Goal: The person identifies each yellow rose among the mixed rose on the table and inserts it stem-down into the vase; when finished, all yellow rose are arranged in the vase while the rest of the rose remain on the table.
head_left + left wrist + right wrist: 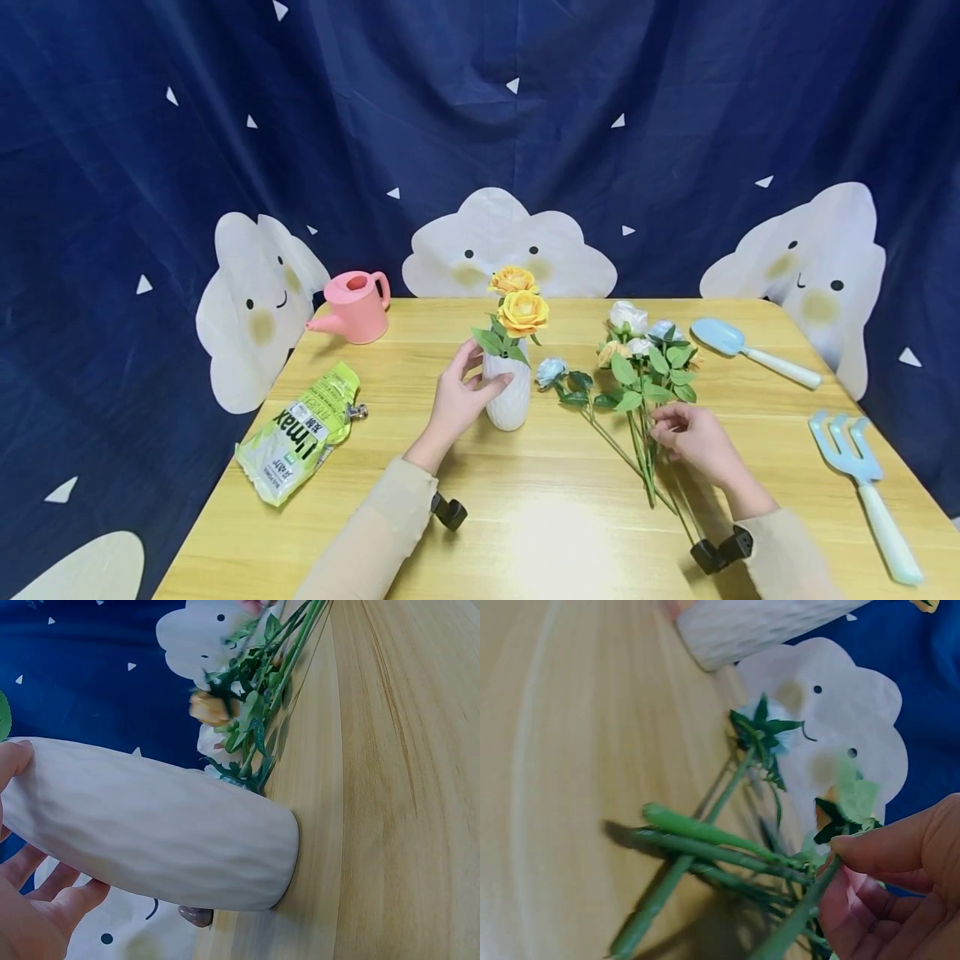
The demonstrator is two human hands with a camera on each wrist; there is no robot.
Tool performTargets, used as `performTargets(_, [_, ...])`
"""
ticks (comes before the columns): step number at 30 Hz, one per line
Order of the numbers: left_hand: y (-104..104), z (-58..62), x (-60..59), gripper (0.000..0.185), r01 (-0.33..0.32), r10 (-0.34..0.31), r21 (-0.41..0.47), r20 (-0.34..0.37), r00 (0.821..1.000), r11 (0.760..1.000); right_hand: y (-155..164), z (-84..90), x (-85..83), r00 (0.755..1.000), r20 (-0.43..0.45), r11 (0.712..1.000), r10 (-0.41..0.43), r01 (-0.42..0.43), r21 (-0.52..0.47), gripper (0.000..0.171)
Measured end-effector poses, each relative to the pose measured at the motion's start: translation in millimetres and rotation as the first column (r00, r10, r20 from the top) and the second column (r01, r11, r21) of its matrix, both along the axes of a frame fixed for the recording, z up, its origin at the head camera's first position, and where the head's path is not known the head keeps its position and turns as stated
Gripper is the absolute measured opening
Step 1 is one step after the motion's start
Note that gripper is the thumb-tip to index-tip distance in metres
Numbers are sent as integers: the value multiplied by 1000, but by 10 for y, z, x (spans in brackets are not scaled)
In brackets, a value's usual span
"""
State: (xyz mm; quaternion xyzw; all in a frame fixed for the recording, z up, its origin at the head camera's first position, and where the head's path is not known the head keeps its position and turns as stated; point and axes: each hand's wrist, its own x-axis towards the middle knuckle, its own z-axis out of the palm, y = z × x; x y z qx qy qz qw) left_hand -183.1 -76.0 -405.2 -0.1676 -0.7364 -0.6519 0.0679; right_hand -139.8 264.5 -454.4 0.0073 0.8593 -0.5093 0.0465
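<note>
A white ridged vase [510,407] stands upright on the table with two yellow-orange roses [522,313] in it. My left hand [461,398] holds it around the upper part, thumb in front; the left wrist view shows the vase [165,825] tilted by the camera angle. To the right lies a bunch of artificial roses [637,375], white, blue and pale orange. My right hand [693,440] is at its stems. In the right wrist view, thumb and fingers pinch one green rose stem [799,919]; which bloom it carries I cannot tell. A single blue rose [551,372] lies left of the bunch.
A pink watering can [363,312] stands at the back left, with a green-and-white bag [303,437] closed by a clip in front of it. On the right lie a light blue trowel [750,346] and a light blue hand fork [862,483]. A dark blue curtain [450,100] hangs behind.
</note>
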Motion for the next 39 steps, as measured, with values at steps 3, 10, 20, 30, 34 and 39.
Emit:
performTargets(3, [-7, -4, -2, 58, -5, 5, -5, 3, 1000, 1000, -10, 52, -14, 1000, -30, 1000, 5, -5, 2, 35])
performTargets(10, [-3, 10, 7, 59, -6, 6, -11, 4, 1000, 1000, -19, 73, -71, 998, -45, 999, 47, -47, 17, 33])
performTargets(20, [1, 2, 4, 59, -8, 8, 1, 10, 1000, 1000, -77, 138, -180, 990, -125, 995, 58, -68, -78, 27])
performTargets(30, [0, -17, -7, 58, -13, 13, -8, 10, 1000, 1000, -326, 549, -382, 971, -238, 949, -20, -56, -310, 17])
performTargets(34, [3, -20, -11, 59, -16, 16, -6, 13, 1000, 1000, -482, 803, -437, 952, -300, 856, -61, -104, -506, 16])
performTargets(39, [3, -19, -13, 59, -16, 16, -7, 14, 1000, 1000, -701, 1137, -470, 912, -392, 736, -118, -185, -651, 23])
